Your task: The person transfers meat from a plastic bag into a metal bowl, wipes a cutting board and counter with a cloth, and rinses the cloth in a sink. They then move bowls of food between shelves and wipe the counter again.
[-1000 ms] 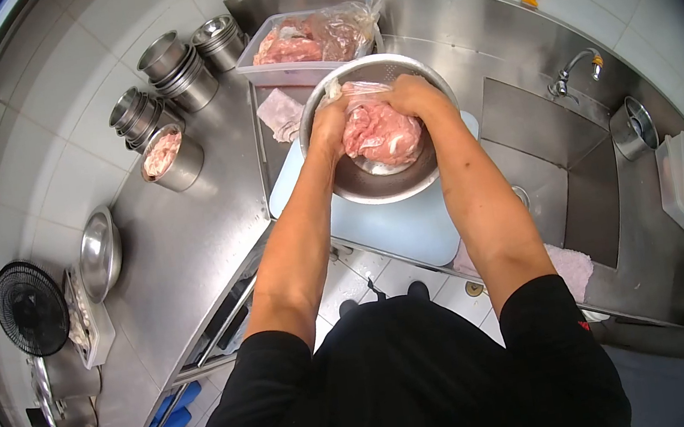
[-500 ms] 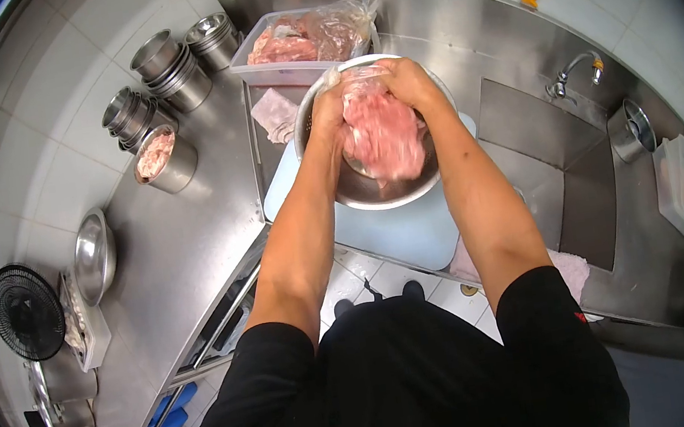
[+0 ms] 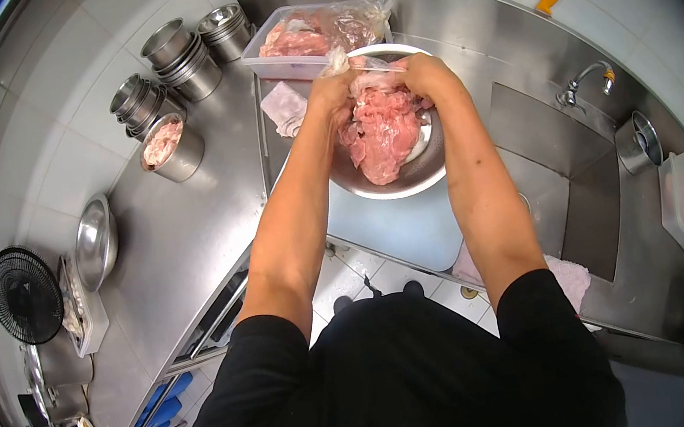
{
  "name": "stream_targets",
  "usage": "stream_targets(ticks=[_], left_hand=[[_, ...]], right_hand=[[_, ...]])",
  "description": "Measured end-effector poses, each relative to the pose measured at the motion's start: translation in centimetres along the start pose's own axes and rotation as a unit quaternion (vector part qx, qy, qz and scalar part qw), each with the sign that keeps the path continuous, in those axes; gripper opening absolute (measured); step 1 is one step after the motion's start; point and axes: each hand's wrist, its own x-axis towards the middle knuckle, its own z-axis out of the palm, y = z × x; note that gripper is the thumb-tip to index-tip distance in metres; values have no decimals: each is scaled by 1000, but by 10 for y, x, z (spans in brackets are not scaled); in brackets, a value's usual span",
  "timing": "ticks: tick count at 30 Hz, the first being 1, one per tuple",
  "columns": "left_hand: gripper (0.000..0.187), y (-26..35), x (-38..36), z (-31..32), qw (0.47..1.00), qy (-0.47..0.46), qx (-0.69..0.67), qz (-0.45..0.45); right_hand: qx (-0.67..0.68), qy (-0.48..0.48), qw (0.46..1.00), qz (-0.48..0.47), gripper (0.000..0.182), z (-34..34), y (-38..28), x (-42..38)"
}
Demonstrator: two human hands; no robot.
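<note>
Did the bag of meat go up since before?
Yes. The bag of meat was down inside the bowl; now both hands, left hand and right hand, hold its top above the rim, and meat hangs down into the bowl.

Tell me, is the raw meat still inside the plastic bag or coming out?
Coming out: meat hangs below the bag into the bowl.

head camera, looking steeply down, close over counter [image 3: 189,233]

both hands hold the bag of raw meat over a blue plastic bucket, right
Not quite. In the head view both hands, left hand and right hand, hold the bag of raw meat over a steel bowl, not a blue plastic bucket.
</note>
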Motion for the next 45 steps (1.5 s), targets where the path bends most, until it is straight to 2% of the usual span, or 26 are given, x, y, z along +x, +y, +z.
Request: stream_targets(ticks=[2,4,5,7,8,11,14,16,17,20,22,23,25,28,31,34,35,37,38,41,42,45], left_hand=[[27,-2,11,-4,999,-30,-22,-1],[30,0,8,7,1000,-23,-6,8],[32,1,6,12,1000,-18,1,13],[38,3,0,15,987,47,152,-13],[41,4,-2,16,970,79,227,-25],[49,-2,3,11,971,69,231,-12],[48,-5,16,11,963,65,262,6],[43,7,8,23,960,82,267,-31],[41,12,4,29,958,90,269,-49],[29,9,10,31,989,73,117,-58],[23,13,12,37,994,61,65,-56],[21,15,12,39,996,56,40,-54],[20,20,22,28,994,49,85,-56],[20,28,24,15,988,28,136,-63],[21,41,18,13,984,-20,147,-96],[19,58,16,9,973,-89,174,-121],[18,61,16,9,967,-113,189,-126],[19,66,-10,28,974,-105,187,-74],[21,68,-19,34,976,-101,186,-48],[36,70,-7,10,889,-187,417,-28],[33,69,-5,10,835,-113,538,-11],[31,58,12,4,789,-32,604,104]], right_hand=[[59,45,997,12,24,3,3,2],[127,102,987,3,33,5,4,1],[171,111,979,-25,33,9,11,6],[255,128,955,-82,34,19,25,19],[285,124,946,-98,32,20,30,20],[362,100,916,-140,27,19,29,12],[418,74,891,-162,25,16,26,6],[448,90,872,-176,23,16,23,9],[456,69,874,-156,24,15,22,10],[470,14,876,-110,25,11,16,11],[468,-14,878,-102,23,12,12,14],[400,-31,912,-89,24,9,12,15],[257,-65,962,-63,25,-5,6,9],[158,-93,975,-128,29,-4,6,11],[136,-126,963,-197,33,4,16,22],[186,-77,974,-104,33,6,19,27],[247,-72,962,-92,31,6,20,27],[366,-59,926,-68,29,6,18,25],[382,-40,920,-75,27,7,17,24],[411,-6,906,-98,25,6,3,18],[407,-12,907,-106,26,7,2,21],[433,-38,888,-150,29,15,5,32]])
